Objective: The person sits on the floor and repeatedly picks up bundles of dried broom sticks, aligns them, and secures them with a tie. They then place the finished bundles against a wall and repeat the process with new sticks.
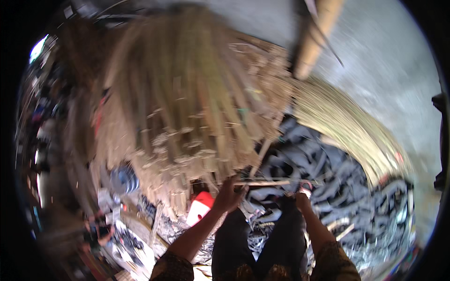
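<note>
My left hand (pixel 228 196) is closed around one end of a thin, pale bamboo-like stick (pixel 262 183), which runs level to the right above my knees. On the other side my right hand (pixel 303 200) is closed near the stick's far end. A small pinkish and white thing (pixel 306 186) shows at its fingers, too blurred to name. Behind the hands, a large heap of brown straw-like bundles (pixel 187 107) rises, its cut ends facing me. Black curled rubber-like strips (pixel 300 154) lie beyond and right of the stick.
A red and white container (pixel 200 208) stands left of my left hand. Long pale green stalks (pixel 347 124) lie fanned at the right, near a wooden post (pixel 318 40) and a grey wall (pixel 389 61). A bluish round object (pixel 124 179) sits at the left.
</note>
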A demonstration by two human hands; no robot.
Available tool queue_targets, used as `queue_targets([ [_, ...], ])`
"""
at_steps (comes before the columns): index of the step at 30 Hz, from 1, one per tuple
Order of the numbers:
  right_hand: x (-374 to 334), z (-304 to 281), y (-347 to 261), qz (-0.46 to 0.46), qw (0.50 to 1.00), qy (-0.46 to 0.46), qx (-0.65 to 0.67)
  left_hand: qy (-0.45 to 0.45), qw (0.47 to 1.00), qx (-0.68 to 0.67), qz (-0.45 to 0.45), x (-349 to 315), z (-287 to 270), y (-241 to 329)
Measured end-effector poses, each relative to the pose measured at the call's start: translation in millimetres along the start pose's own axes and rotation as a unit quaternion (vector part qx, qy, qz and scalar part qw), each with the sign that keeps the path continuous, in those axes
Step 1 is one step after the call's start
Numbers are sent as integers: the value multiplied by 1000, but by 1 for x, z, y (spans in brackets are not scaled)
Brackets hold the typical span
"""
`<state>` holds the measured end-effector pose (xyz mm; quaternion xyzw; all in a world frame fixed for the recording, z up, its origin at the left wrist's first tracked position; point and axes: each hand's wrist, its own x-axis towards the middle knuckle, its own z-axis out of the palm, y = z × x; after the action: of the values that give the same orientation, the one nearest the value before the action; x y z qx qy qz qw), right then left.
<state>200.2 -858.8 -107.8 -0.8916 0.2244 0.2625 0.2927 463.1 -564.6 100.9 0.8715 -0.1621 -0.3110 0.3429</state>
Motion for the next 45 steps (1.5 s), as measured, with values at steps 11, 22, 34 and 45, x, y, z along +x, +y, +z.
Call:
queue_targets([
  [11, -100, -69, 243, 400, 886, 168, 162, -397, 893, -72, 201, -157, 329, 160],
  [22, 26, -193, 372, 381, 893, 203, 125, -316, 937, 26, 147, -158, 388, 198],
  [34, 66, -225, 449, 363, 908, 202, -55, -326, 938, 51, 106, -145, 408, 216],
  [45, 70, -231, 470, 297, 921, 164, -192, -325, 940, 61, 90, -139, 411, 224],
])
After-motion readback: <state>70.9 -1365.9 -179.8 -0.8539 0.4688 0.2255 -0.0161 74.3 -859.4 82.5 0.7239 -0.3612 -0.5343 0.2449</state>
